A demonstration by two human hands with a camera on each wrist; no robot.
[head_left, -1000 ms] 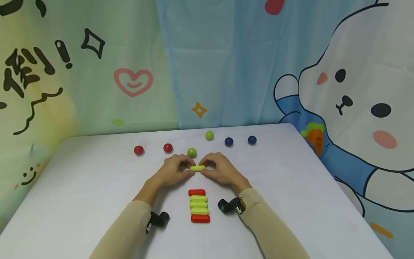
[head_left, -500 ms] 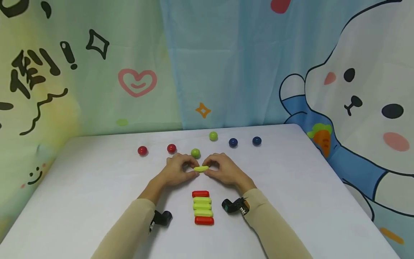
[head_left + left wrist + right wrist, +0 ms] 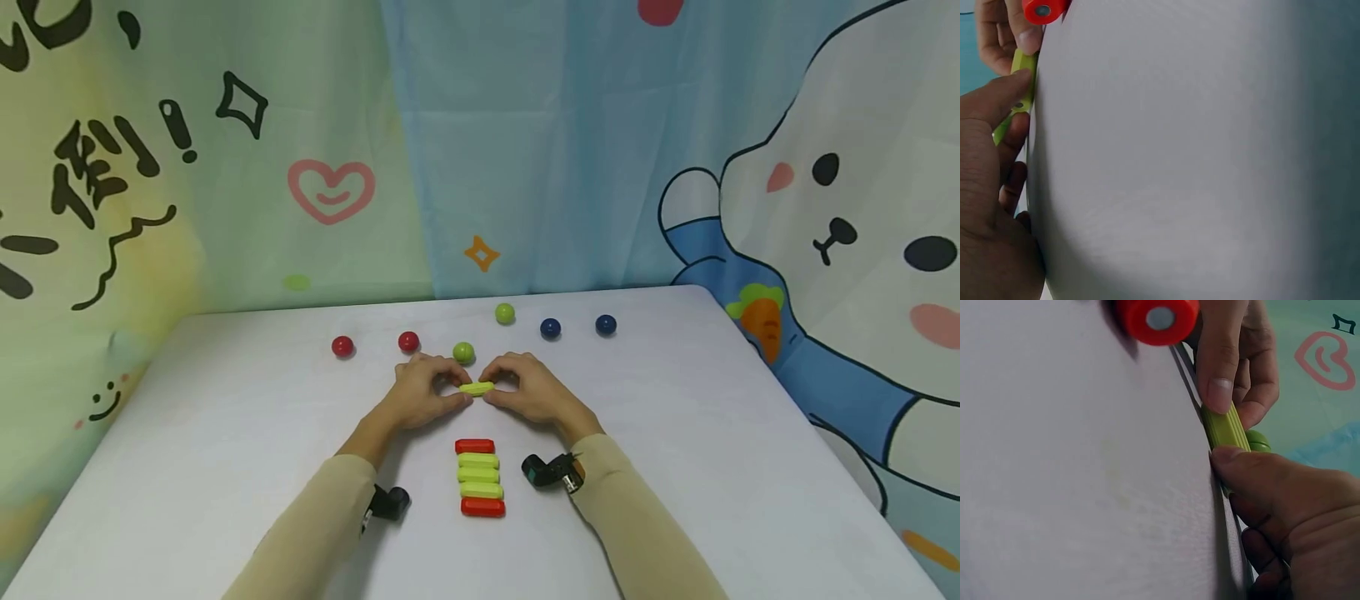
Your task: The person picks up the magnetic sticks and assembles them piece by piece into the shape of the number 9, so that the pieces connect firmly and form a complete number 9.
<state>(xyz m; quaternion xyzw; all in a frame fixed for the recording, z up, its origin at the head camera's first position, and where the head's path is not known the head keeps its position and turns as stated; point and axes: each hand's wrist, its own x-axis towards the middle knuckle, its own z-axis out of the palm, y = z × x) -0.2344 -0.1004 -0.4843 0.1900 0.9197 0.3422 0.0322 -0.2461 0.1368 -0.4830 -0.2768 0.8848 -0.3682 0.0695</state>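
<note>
A yellow-green magnetic stick (image 3: 477, 388) lies crosswise between my two hands, with its ridged side showing in the right wrist view. My left hand (image 3: 423, 390) pinches its left end between thumb and fingers. The other end is pinched the same way by my right hand (image 3: 534, 392). Just beyond them sits a green ball (image 3: 463, 352). Nearer to me, a stacked row of sticks lies on the table: a red stick (image 3: 475, 446) at the far side, several yellow-green sticks (image 3: 478, 475) in the middle, and another red stick (image 3: 482, 507) closest.
Along the back of the white table (image 3: 262, 400) are two red balls (image 3: 342, 347), a second green ball (image 3: 505, 313) and two dark blue balls (image 3: 551, 328). A printed curtain (image 3: 487, 150) hangs behind the table's far edge.
The head view has turned slightly left, so everything sits further right in it. Both hands keep the same pinch on the yellow-green magnetic stick.
</note>
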